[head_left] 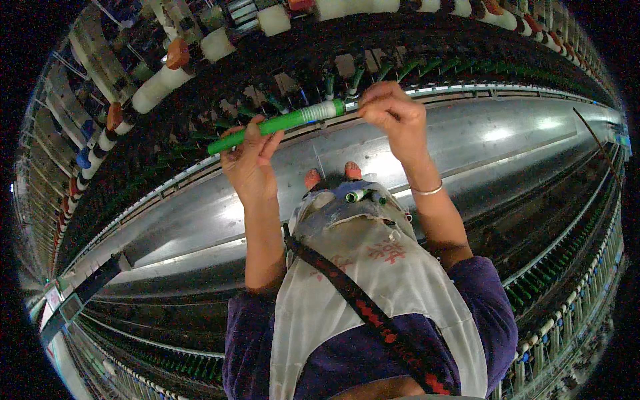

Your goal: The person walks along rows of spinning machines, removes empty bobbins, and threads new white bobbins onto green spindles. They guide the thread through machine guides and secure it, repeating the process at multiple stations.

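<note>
My left hand point(250, 160) grips the lower end of a long green bobbin tube point(277, 124), held slanting up to the right in front of a spinning frame. A short band of white yarn point(319, 111) is wound near the tube's upper end. My right hand point(393, 113) pinches at that upper end, fingers closed around the tip and the yarn there. A silver bangle point(427, 191) circles my right wrist. A white cloth pouch point(373, 267) hangs at my chest on a dark patterned strap point(360, 307), with green tube ends point(357, 195) poking out of its top.
A long shiny metal rail point(493, 143) of the machine runs across in front of me. Rows of green spindles point(427, 67) stand behind it. White yarn packages point(160, 87) with orange caps line the upper left. More spindle rows point(567, 267) curve along the lower right.
</note>
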A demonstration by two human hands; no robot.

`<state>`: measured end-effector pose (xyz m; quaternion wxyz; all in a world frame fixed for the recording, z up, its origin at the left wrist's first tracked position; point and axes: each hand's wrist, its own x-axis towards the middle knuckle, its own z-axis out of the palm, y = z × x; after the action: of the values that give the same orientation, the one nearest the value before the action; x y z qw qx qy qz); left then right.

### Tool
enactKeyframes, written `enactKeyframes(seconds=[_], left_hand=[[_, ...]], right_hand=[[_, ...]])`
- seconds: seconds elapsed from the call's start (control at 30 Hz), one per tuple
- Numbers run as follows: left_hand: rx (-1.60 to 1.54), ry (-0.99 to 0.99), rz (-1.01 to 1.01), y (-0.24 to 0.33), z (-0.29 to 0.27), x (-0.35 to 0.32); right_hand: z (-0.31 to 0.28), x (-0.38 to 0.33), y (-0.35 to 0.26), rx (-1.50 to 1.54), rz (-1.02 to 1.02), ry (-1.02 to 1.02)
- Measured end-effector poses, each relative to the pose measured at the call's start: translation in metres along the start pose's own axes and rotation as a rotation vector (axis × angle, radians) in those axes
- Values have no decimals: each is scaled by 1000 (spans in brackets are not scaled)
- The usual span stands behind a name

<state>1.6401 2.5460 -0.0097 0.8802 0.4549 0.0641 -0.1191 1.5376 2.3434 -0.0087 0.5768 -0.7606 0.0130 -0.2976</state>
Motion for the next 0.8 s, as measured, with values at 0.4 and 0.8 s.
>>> enactKeyframes(seconds=[0.4, 0.8], left_hand=[[-69, 71, -36, -13, 0, -6], [-90, -159, -54, -18, -2, -19]], right_hand=[[18, -31, -17, 646, 282, -163], [12, -23, 14, 107, 337, -70]])
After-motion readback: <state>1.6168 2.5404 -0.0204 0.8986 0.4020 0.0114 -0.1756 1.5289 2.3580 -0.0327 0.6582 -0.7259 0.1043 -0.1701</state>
